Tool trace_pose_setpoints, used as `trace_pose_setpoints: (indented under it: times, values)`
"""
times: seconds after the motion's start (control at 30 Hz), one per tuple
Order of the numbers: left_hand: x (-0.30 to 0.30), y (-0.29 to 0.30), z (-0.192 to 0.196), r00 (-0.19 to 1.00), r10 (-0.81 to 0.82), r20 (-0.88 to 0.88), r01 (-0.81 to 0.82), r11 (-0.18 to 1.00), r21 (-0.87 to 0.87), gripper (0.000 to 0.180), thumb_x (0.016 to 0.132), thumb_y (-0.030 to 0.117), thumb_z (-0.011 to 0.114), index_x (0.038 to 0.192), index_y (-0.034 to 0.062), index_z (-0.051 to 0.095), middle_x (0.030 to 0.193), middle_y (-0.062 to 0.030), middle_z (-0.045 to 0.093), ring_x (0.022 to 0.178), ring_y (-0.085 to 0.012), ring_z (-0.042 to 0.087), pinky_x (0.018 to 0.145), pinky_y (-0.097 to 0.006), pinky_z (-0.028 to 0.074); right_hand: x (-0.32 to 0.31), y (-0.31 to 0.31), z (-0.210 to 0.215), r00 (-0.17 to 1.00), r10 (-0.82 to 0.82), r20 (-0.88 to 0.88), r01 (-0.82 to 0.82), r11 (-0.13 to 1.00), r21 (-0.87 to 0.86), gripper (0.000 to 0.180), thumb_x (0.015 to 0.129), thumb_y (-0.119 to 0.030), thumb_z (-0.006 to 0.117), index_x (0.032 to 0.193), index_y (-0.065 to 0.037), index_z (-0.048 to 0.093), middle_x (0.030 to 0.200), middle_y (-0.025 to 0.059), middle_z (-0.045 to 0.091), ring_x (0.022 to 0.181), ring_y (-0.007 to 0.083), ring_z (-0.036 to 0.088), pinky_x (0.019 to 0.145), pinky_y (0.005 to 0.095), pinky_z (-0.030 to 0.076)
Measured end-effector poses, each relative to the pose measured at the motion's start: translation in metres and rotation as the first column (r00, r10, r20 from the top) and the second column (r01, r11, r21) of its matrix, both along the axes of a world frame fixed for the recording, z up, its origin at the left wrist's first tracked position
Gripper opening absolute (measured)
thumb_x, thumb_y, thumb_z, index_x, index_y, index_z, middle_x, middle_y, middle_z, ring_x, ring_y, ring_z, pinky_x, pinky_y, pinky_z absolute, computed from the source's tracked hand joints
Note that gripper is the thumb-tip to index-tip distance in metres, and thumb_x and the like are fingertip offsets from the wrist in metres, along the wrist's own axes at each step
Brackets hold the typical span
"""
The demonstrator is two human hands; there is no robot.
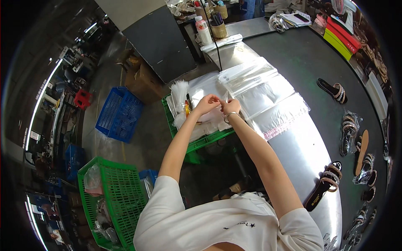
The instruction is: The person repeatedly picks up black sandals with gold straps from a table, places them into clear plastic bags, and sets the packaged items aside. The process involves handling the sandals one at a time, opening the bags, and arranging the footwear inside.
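My left hand and my right hand meet fingertip to fingertip, fingers curled in a pinch. Whatever sits between them is too small to make out. A bracelet circles my right wrist. Below the hands, pale see-through plastic lies in a green crate. Beside my left hand stands a bundle of thin white plastic strips. To the right of my right hand, clear plastic bags are spread in overlapping stacks on the metal table.
Strappy sandals lie along the table's right side, some wrapped in clear plastic. A white bottle stands at the back near a pen holder. On the floor at left are a blue crate and a green basket with plastic-wrapped items.
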State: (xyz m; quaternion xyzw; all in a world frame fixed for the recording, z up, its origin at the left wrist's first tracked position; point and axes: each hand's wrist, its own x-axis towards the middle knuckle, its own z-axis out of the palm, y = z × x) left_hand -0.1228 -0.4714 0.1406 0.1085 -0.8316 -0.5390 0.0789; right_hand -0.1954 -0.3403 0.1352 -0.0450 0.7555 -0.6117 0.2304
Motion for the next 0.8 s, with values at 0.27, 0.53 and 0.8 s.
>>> trace_pose_setpoints:
  times: [0.27,0.53,0.8]
  values:
    - [0.002,-0.016,-0.006,0.996,-0.064,0.066,0.060,0.997,0.058,0.022,0.082,0.016,0.067,0.097,-0.0006,0.063,0.085,-0.0055,0.066,0.073,-0.0111,0.061,0.065,-0.023,0.050,0.006,0.006,0.011,1.000,0.018,-0.007,-0.018,0.997,-0.072,0.033,0.073,-0.024,0.077,0.061,0.002,0.062,0.053,0.0088,0.060,0.043,0.0135,0.057,0.041,0.0273,0.045]
    - [0.002,-0.018,0.029,0.991,-0.047,0.121,0.077,0.964,-0.256,0.021,0.077,0.017,0.071,0.089,0.0007,0.065,0.078,-0.0049,0.067,0.068,-0.0142,0.063,0.063,-0.028,0.050,0.002,0.009,0.007,0.993,0.054,-0.102,-0.052,0.998,0.024,0.033,0.071,-0.024,0.079,0.063,0.003,0.062,0.053,0.0098,0.059,0.043,0.0157,0.057,0.042,0.0294,0.046]
    - [-0.008,-0.054,0.012,0.974,0.200,0.104,-0.181,0.969,-0.168,0.016,0.078,0.011,0.067,0.091,0.0016,0.065,0.073,-0.0043,0.064,0.063,-0.0118,0.062,0.055,-0.026,0.050,-0.006,0.011,-0.003,0.949,0.226,-0.220,-0.189,0.966,0.178,0.030,0.069,-0.025,0.078,0.067,0.001,0.063,0.063,0.0160,0.064,0.059,0.0272,0.064,0.060,0.0362,0.051]
